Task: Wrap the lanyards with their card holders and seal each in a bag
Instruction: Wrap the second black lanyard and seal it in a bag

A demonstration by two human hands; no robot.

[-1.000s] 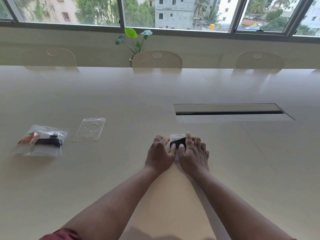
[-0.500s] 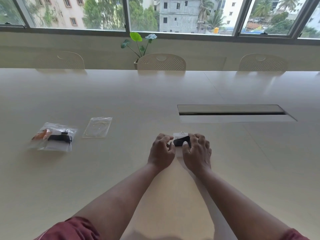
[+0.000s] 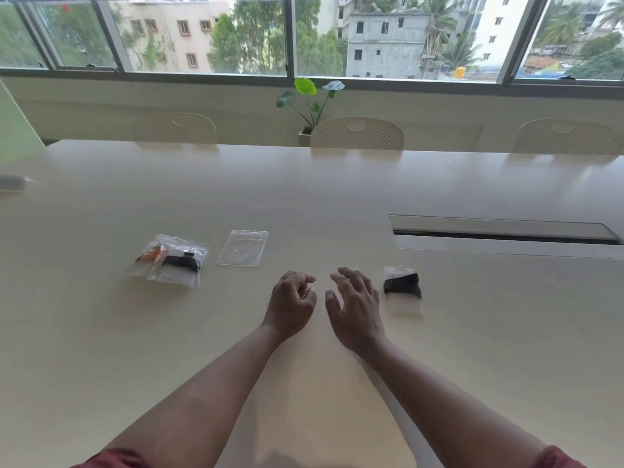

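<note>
a wide, pale cream desk [image 3: 304, 204] carries everything. left of centre lie filled clear bags [image 3: 169, 260] showing black and orange contents, with a flat empty zip bag [image 3: 242, 247] just beside them on the right. further right sits a black wrapped lanyard bundle [image 3: 401, 283] on its clear card holder. a long cable hatch [image 3: 499, 228] is set into the surface beyond.

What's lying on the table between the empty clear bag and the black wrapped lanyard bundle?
In the head view, both hands lie between the empty clear plastic zip bag and the black wrapped lanyard bundle: left hand, right hand, holding nothing.
</note>
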